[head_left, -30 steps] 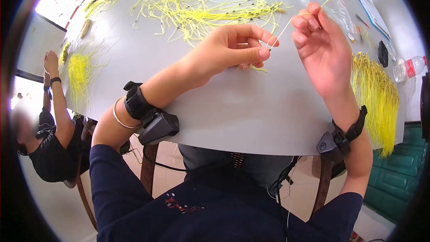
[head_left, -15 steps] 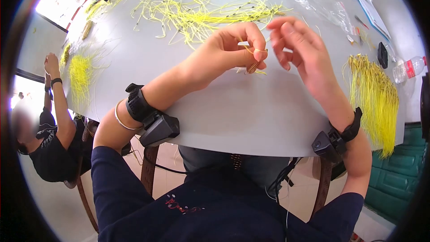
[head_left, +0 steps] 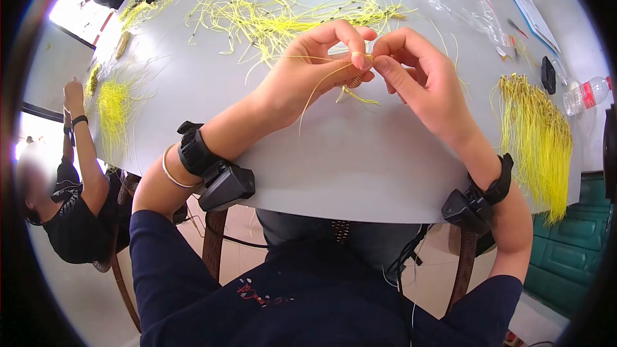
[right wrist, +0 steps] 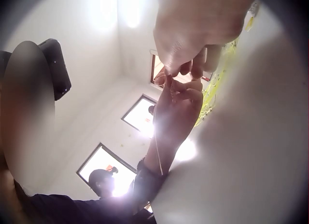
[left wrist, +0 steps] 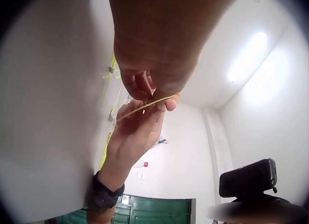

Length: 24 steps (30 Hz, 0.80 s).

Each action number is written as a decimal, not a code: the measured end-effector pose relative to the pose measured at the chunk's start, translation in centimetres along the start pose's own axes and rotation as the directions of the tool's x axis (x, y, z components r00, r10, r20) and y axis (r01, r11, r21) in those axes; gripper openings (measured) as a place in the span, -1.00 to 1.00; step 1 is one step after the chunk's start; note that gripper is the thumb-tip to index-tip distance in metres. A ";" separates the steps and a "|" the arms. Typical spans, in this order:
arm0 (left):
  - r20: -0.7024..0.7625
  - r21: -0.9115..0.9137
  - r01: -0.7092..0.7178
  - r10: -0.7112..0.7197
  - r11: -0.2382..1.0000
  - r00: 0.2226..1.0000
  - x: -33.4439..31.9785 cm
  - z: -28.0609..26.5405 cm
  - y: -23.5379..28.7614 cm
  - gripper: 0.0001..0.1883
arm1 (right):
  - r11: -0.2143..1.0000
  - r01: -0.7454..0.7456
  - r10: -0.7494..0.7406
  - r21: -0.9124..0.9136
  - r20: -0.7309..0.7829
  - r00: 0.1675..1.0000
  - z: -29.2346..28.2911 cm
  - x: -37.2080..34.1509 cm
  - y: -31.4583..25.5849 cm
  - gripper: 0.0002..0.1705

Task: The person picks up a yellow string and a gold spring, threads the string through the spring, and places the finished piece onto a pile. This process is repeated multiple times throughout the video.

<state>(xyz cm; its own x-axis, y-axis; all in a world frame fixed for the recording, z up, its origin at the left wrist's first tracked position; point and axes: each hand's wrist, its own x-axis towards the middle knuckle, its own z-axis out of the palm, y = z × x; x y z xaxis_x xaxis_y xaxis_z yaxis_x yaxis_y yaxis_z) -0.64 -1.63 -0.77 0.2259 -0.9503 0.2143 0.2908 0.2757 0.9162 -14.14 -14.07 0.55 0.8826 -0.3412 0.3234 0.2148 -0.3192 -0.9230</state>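
Note:
My left hand pinches a yellow string between thumb and index finger. A small copper-coloured coil spring sticks out below those fingertips; the right wrist view also shows the coil. The string's loose end trails left across the left hand and hangs down past the thumb. My right hand meets the left at the fingertips, its thumb and index finger pinching the string there. A short yellow tail hangs under the hands. The pinched spot itself is mostly hidden by fingers.
Tangled yellow strings with dark beads lie beyond the hands on the grey table. A yellow bundle drapes over the right edge near a bottle. Plastic bags lie far right. Another person sits at left.
The right hand, first raised and drawing the string up to the right, has come down and left to meet the left fingertips. The string's end now trails leftward over the left hand.

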 end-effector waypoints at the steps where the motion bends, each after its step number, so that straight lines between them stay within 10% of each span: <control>1: 0.001 0.000 0.000 0.000 1.000 1.000 0.0 -0.1 0.0 -0.92 | 1.000 0.000 0.000 -0.001 -0.001 1.000 0.1 -0.1 -0.1 -0.89; 7: 0.039 0.026 0.042 -0.043 0.999 0.998 0.1 -0.4 0.1 -0.93 | 0.989 0.053 -0.044 -0.140 0.070 0.997 -0.4 0.0 -0.4 -0.92; 9: 0.046 0.033 0.057 -0.058 0.998 0.997 0.1 -0.3 0.3 -0.94 | 0.911 -0.247 0.210 0.329 0.143 0.967 -0.8 0.0 -0.7 -0.90; 12: 0.021 0.023 0.108 -0.108 0.994 0.994 0.1 0.2 0.7 -0.92 | 0.772 -0.259 0.205 0.580 0.159 0.966 -1.0 0.0 -0.6 -0.87; 18: 0.015 0.070 0.165 -0.167 0.984 0.986 -0.1 0.4 1.2 -0.83 | 0.679 -0.043 -0.101 0.733 0.151 0.983 -1.7 0.4 -0.5 -0.82; 24: 0.014 0.220 0.100 -0.106 0.970 0.994 0.2 0.8 1.0 -0.77 | 0.579 -0.031 0.087 0.815 -0.024 0.996 -1.5 0.4 -2.6 -0.86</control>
<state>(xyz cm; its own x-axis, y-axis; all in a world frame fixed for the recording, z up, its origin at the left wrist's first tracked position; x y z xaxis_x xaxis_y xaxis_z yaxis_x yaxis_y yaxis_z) -1.06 -1.67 0.44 0.1803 -0.9762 0.1207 0.0999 0.1402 0.9851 -15.00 -14.74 3.40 0.8876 -0.3887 0.2471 0.4379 0.5462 -0.7141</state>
